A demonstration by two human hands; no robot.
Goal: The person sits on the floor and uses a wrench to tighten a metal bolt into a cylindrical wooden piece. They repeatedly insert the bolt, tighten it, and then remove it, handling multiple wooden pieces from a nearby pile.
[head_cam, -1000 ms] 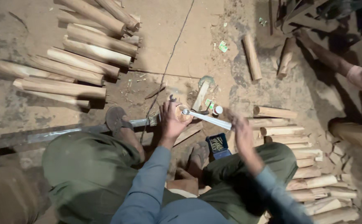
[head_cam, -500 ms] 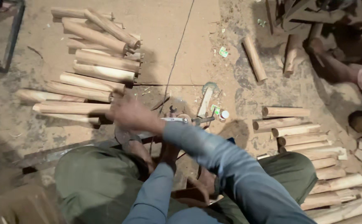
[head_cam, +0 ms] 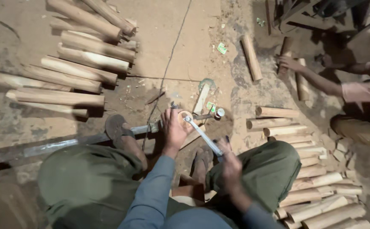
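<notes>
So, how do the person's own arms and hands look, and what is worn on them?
Both arms wear long sleeves of blue-grey cloth, loose and creased, reaching to the wrists. The left hand and the right hand are bare, with no gloves. No watch, ring or band can be made out; the right hand is somewhat blurred.

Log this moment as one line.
left hand: grips round wooden piece | right hand: holds metal bar, blurred | stacked logs nearby
</notes>
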